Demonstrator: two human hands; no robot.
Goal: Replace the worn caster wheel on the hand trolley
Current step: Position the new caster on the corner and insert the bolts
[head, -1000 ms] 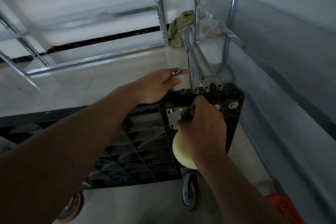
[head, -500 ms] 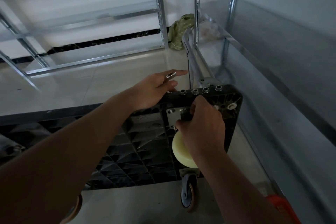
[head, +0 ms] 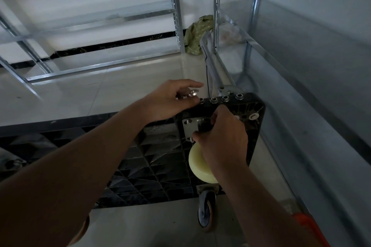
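Note:
The black plastic trolley deck (head: 152,166) stands on its side with its ribbed underside facing me. A cream caster wheel (head: 199,164) with a silver mounting plate (head: 189,128) sits against the deck's upper right corner. My right hand (head: 222,140) grips the caster's fork, just above the wheel. My left hand (head: 170,100) reaches over the deck's top edge and pinches a small silver bolt (head: 192,93) beside a row of silver fasteners (head: 224,98). A grey caster (head: 206,208) with an orange rim hangs below.
The trolley's folded metal handle (head: 212,66) runs away along the pale tiled floor (head: 120,90). Galvanised shelving stands to the right (head: 301,90) and at the back left (head: 100,64). A green crumpled bag (head: 197,34) lies by a post. An orange object (head: 309,226) shows at the lower right.
My left hand has dropped slightly towards the deck's top edge, bringing the bolt closer to the row of fasteners. My right hand stays on the caster.

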